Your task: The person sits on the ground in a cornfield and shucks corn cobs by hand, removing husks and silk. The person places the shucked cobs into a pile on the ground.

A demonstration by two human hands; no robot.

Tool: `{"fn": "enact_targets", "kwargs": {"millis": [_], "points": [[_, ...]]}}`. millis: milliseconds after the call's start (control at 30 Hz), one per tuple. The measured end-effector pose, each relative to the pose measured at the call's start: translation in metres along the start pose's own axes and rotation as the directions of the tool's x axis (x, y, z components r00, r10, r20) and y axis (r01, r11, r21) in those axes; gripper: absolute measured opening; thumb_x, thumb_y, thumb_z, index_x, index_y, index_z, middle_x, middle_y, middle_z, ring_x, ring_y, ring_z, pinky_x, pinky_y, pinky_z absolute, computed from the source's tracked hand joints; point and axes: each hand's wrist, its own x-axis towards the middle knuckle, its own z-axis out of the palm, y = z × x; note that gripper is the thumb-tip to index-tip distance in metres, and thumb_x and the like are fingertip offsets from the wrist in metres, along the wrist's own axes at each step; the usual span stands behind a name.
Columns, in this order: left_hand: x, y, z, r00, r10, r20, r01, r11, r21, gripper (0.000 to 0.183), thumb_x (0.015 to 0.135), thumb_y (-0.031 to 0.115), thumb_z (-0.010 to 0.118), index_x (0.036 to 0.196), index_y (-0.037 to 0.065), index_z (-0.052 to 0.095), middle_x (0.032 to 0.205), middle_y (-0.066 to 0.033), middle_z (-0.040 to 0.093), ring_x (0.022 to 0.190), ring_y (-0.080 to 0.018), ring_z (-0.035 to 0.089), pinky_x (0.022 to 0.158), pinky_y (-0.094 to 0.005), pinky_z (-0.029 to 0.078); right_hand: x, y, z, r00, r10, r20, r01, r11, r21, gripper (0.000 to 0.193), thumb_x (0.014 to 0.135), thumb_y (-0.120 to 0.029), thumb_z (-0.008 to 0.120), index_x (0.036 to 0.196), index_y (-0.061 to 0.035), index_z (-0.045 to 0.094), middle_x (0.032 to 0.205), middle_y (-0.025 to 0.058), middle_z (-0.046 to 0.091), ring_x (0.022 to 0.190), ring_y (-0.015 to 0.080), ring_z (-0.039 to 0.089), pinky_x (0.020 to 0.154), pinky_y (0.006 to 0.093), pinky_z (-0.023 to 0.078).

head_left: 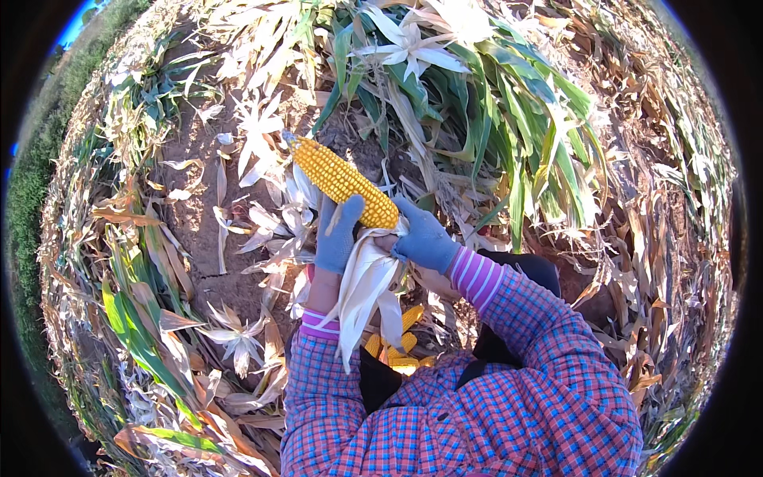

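Observation:
A yellow ear of corn [338,176] is held up in front of me, its tip toward the upper left and its kernels bare. My left hand [338,234], in a blue-grey glove, is closed around the lower part of the ear. At the ear's base, my right hand [427,238], gloved alike, is closed on the stem end and the husk there. Pale, dry husk leaves [367,282] are peeled back and hang down between my forearms. The right fingertips are partly hidden by husk.
Several yellow ears [404,343] lie on the ground close to my body. A heap of cut green and dry corn stalks [493,119] spreads ahead and to the right. Empty husks [238,338] litter the brown soil [214,246] at the left.

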Motion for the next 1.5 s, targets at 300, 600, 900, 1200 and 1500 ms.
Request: {"fn": "enact_targets", "kwargs": {"millis": [300, 600, 900, 1200, 1500], "points": [[-0.022, 0.039, 0.038, 0.941, -0.062, 0.334, -0.009, 0.978, 0.206, 0.071, 0.086, 0.02, 0.069, 0.142, 0.005, 0.029, 0.131, -0.0088, 0.047, 0.122, -0.0183, 0.047, 0.103, -0.0343, 0.038, 0.002, 0.004, -0.023, 0.948, -0.172, 0.27, -0.077, 0.695, 0.715, 0.077, 0.08, -0.021, 0.078, 0.142, -0.0022, 0.038, 0.133, 0.007, 0.052, 0.121, 0.0151, 0.049, 0.106, 0.0311, 0.037], [-0.013, 0.001, 0.014, 0.928, -0.176, 0.329, -0.129, 0.676, 0.726, 0.081, 0.082, 0.02, 0.071, 0.145, 0.002, 0.025, 0.134, -0.0165, 0.05, 0.126, -0.0286, 0.049, 0.105, -0.0367, 0.038, 0.004, 0.002, -0.009, 0.994, 0.04, 0.104, -0.08, 0.905, 0.417, 0.063, 0.077, -0.023, 0.079, 0.13, -0.0022, 0.05, 0.115, 0.0089, 0.063, 0.106, 0.0183, 0.059, 0.095, 0.0318, 0.045], [-0.037, 0.045, -0.016, 0.93, -0.273, 0.244, 0.298, 0.952, -0.069, 0.062, 0.096, 0.05, 0.049, 0.13, -0.002, 0.048, 0.111, -0.0169, 0.064, 0.096, -0.0242, 0.066, 0.09, -0.0363, 0.054, 0.004, -0.017, -0.051, 0.839, -0.535, -0.095, 0.397, 0.723, -0.565, 0.044, 0.065, -0.022, 0.079, 0.104, -0.0156, 0.06, 0.091, 0.0095, 0.06, 0.086, 0.0309, 0.063, 0.079, 0.0416, 0.048], [-0.059, 0.023, 0.044, 0.791, -0.475, 0.386, 0.562, 0.813, -0.151, 0.07, 0.08, 0.03, 0.071, 0.136, 0.003, 0.039, 0.103, -0.0127, 0.06, 0.079, -0.0206, 0.065, 0.068, -0.0318, 0.057, 0.008, -0.004, -0.035, 0.778, -0.623, -0.078, 0.419, 0.607, -0.675, 0.059, 0.074, -0.015, 0.071, 0.13, -0.0184, 0.051, 0.096, 0.0116, 0.057, 0.092, 0.0328, 0.059, 0.082, 0.0427, 0.047], [-0.053, 0.029, 0.039, 0.888, -0.379, 0.262, 0.422, 0.896, -0.136, 0.065, 0.079, 0.03, 0.07, 0.131, 0.001, 0.044, 0.098, -0.0112, 0.06, 0.074, -0.0199, 0.064, 0.06, -0.0311, 0.057, 0.012, -0.003, -0.037, 0.973, -0.203, -0.11, 0.163, 0.941, -0.295, 0.069, 0.076, -0.017, 0.074, 0.136, -0.0119, 0.042, 0.102, 0.0199, 0.066, 0.094, 0.0382, 0.065, 0.081, 0.0435, 0.052]]}}
